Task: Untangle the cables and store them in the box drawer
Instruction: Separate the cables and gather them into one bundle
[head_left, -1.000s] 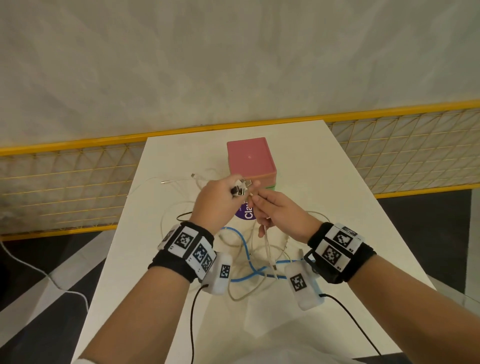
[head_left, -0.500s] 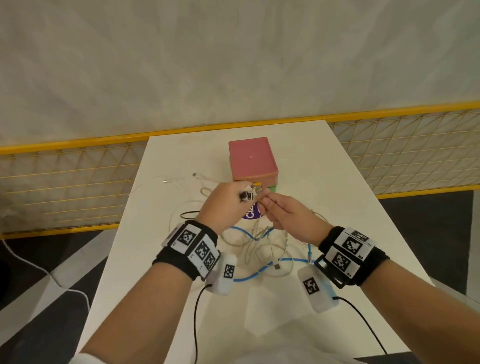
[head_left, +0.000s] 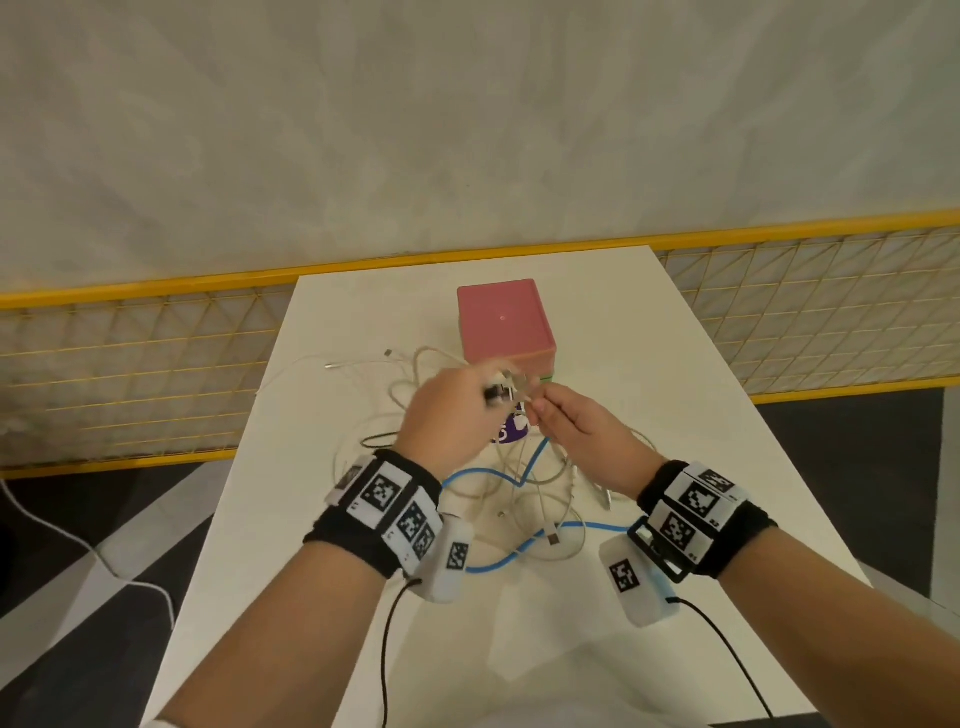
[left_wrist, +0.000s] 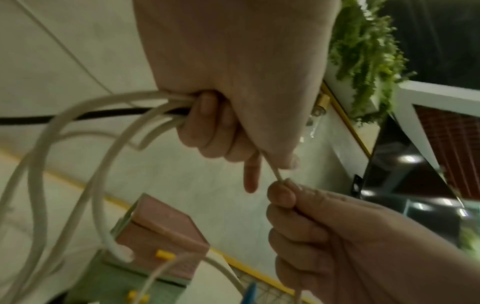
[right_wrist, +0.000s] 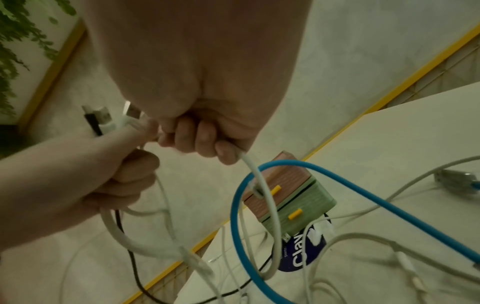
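On my head cam both hands are up over the white table (head_left: 649, 332), meeting just in front of the box. My left hand (head_left: 447, 415) is fisted round a bundle of cables: several white cables (left_wrist: 103, 115) plus one black cable (left_wrist: 52, 117) run into the curled fingers (left_wrist: 207, 123), w/ USB plugs (right_wrist: 103, 117) sticking out past the thumb side. My right hand (head_left: 576, 431) pinches one thin white cable (left_wrist: 275, 172) betw thumb and forefinger, right next to the left thumb tip; that same cable comes out the bottom of the right fist (right_wrist: 259, 176) and hangs down twd the table. Rest of right fingers curled in.

The remaining tangle lies on the table under and betw my wrists: blue cable (head_left: 519, 545) looping through the white ones, one loop lifted near the right hand (right_wrist: 337, 176). More white cable ends trail off left of the box (head_left: 353, 364).

Box drawer unit (head_left: 504, 325) sits on the table just beyond the hands: pink top, green lower section (right_wrist: 303, 203), small yellow handles (right_wrist: 294, 214) on the drawer fronts. Both drawers look closed, no cables inside as far as I can tell. A round purple sticker (right_wrist: 303, 253) w/ white lettering lies on the table right in front of the box, partly under cables.
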